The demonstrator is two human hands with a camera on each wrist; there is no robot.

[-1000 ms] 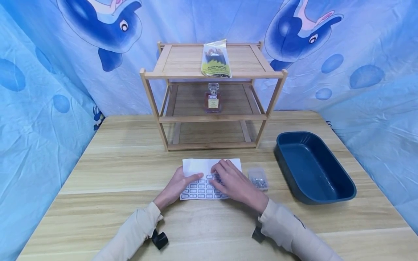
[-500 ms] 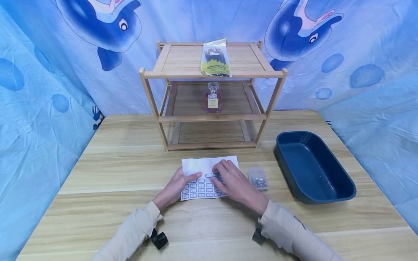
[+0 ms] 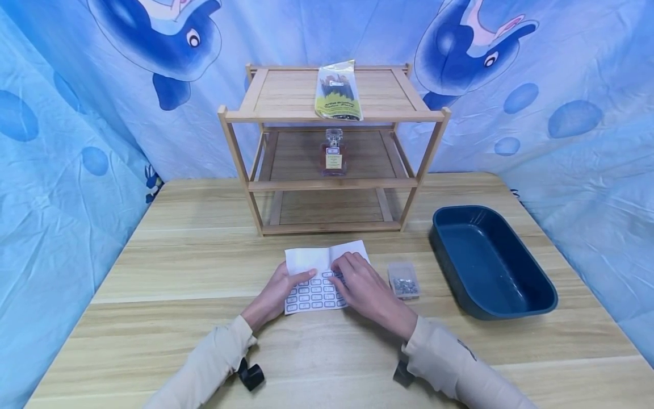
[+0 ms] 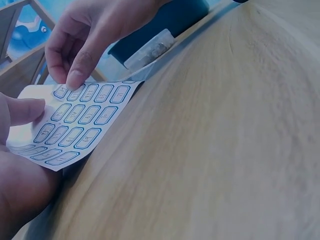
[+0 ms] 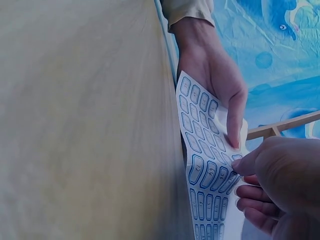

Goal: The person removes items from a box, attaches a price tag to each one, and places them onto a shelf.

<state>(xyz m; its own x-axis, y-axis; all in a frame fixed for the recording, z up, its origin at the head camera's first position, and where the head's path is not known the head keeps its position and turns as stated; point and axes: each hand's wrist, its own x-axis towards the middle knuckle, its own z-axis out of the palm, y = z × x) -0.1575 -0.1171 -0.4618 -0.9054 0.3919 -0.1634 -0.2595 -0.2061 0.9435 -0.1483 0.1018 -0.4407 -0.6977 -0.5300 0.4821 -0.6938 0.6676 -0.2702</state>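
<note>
A white sheet of number stickers [image 3: 311,296], printed with rows of blue-framed labels, is held just above the table in the head view. My left hand [image 3: 276,289] grips its left side, thumb on top and the other fingers beneath. On the right part of the sheet, my right hand [image 3: 365,284] has its fingers curled, and its thumb [image 5: 247,162] presses at a label in the top row. The right wrist view shows the sheet bent at that spot. Whether a label has lifted there is hidden by the fingers.
A small clear box of metal bits [image 3: 405,281] lies right of the sheet, beside a dark blue basin [image 3: 490,261]. Behind stands a wooden shelf [image 3: 332,184], with a perfume bottle [image 3: 334,156] on its middle level and a brush packet [image 3: 338,94] on top.
The right side of the sheet has bent and its upper right corner has come up and inward. My right hand has shifted slightly left; the left hand has barely moved.
</note>
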